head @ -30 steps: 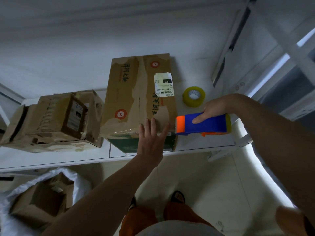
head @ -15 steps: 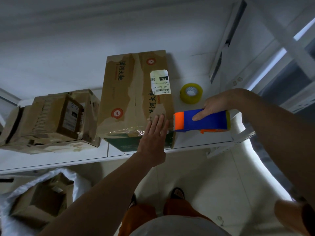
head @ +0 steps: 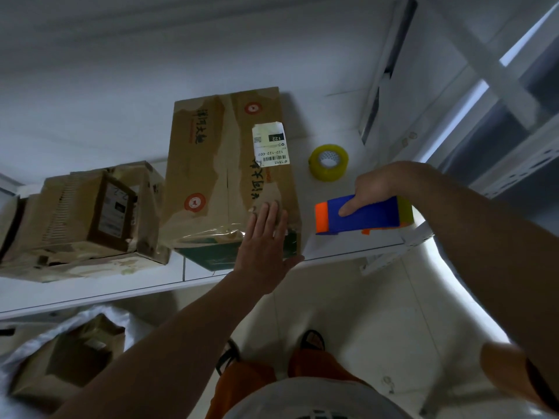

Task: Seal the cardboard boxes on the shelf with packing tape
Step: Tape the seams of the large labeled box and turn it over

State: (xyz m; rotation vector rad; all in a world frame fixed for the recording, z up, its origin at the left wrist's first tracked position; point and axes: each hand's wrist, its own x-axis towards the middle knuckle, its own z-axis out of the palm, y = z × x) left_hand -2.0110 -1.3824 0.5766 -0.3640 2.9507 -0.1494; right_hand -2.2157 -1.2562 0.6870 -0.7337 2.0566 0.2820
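The tall cardboard box [head: 230, 173] stands mid-shelf [head: 348, 249], with clear tape glinting across its near edge, so this one looks partly sealed. The left hand [head: 266, 237] lies flat, fingers straight, on that edge, holding nothing. At its 3 o'clock the right hand [head: 372, 192] grips the blue tape dispenser [head: 363, 214], apart from the box. At 9 o'clock, the crumpled boxes [head: 84, 219] appear still unsealed.

White wall [head: 151, 55] fills twelve o'clock; pale tiled floor [head: 348, 313] at six; bright window frame [head: 496, 65] at two.
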